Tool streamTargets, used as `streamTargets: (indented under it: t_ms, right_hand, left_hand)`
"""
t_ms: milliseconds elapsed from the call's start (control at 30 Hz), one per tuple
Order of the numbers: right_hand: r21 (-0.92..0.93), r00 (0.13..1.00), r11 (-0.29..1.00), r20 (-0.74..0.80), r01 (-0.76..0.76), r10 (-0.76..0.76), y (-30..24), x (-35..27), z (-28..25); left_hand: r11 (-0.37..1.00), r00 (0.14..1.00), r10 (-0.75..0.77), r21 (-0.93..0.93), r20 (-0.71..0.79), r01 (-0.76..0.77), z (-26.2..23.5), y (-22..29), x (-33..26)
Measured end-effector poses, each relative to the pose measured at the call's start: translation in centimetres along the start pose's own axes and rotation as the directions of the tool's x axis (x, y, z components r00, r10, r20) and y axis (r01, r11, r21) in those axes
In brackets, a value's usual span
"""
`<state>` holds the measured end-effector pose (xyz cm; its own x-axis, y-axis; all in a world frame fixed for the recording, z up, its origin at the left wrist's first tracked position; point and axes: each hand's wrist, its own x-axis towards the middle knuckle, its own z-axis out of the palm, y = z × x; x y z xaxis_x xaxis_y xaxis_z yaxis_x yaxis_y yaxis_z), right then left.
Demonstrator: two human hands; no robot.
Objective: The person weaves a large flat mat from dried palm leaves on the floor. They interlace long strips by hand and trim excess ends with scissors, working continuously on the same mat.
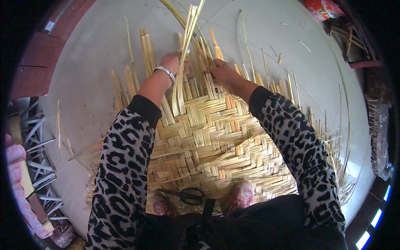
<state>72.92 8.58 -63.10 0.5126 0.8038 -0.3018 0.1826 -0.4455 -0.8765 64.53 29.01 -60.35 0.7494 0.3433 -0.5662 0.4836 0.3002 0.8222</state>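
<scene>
A half-woven mat [208, 121] of pale yellow reed strips lies on the floor, its loose strip ends fanning out along the far edge. My left hand [171, 63], with a silver bangle at the wrist, is closed at that edge among the strips. A raised bundle of reed strips [181, 83] stands in front of its fingertips and partly hides them. A small whitish spot shows by those fingers, too small to name. Just to the right, my right hand [225, 76] pinches upright strips at the weave's far edge.
Black-handled scissors [191, 196] rest on the mat near my pink shoes [243, 196]. Loose reed pieces are scattered over the grey floor [96, 54]. Reddish wooden furniture [39, 62] and a grey metal rack [39, 162] stand at left; a red bag [323, 9] is at far right.
</scene>
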Motion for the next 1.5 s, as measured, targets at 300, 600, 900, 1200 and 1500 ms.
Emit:
streamTargets:
  t_ms: [300,600,900,1200,1500]
  right_hand:
    - [0.258,0.997,0.964,-0.023,-0.062,0.07,1.5,0.4,1.2]
    - [0.638,0.941,0.724,0.003,-0.263,0.339,-1.6,-1.8,1.0]
    - [0.369,0.967,0.912,0.236,-0.18,0.095,-2.7,-2.3,-1.7]
    - [0.046,0.927,0.972,0.315,-0.231,0.205,-2.0,-0.2,-3.1]
    - [-0.522,0.943,0.849,0.241,-0.075,0.231,-3.4,-1.3,-4.5]
  left_hand:
    - [0.973,0.98,-0.188,-0.126,0.06,0.194,1.0,-0.4,-1.0]
    - [0.954,0.985,-0.171,-0.243,0.038,0.175,1.1,-0.1,-0.4]
    - [0.961,0.992,0.11,-0.25,-0.061,-0.122,-0.8,0.9,-1.4]
    - [0.816,0.917,0.079,-0.504,-0.39,-0.285,-6.1,-2.8,-7.0]
    - [0.607,0.898,-0.184,-0.765,-0.399,-0.216,-8.2,-9.8,-10.3]
